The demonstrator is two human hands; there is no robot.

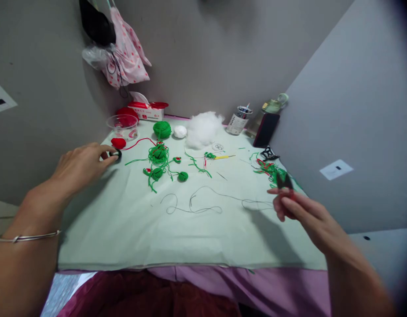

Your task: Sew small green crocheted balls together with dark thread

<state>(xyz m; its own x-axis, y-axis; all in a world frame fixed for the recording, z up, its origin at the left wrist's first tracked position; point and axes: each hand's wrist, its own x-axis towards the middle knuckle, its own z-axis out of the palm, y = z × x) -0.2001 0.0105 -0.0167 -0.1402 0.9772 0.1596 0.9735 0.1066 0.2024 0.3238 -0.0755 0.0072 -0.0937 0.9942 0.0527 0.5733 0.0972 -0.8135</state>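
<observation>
My left hand (81, 165) pinches a small round black spool (116, 155) between thumb and fingers at the table's left edge, beside a small red yarn ball (118, 143). In my right hand (297, 204) is a pair of thread snips (284, 181), dark blades pointing up and away, raised over the right side. A thin black thread (203, 210) loops loosely across the middle of the cloth and runs toward the right hand. Green crocheted pieces with yarn tails (157, 154) lie left of centre. A needle (222, 176) rests in the middle.
At the back stand a clear plastic tub (124, 132), a green yarn ball (162, 129), white stuffing (205, 128), a pen cup (238, 121) and a phone (266, 130) leaning on a bottle. A yellow-handled crochet hook (223, 157) and green yarn scraps (267, 169) lie nearer.
</observation>
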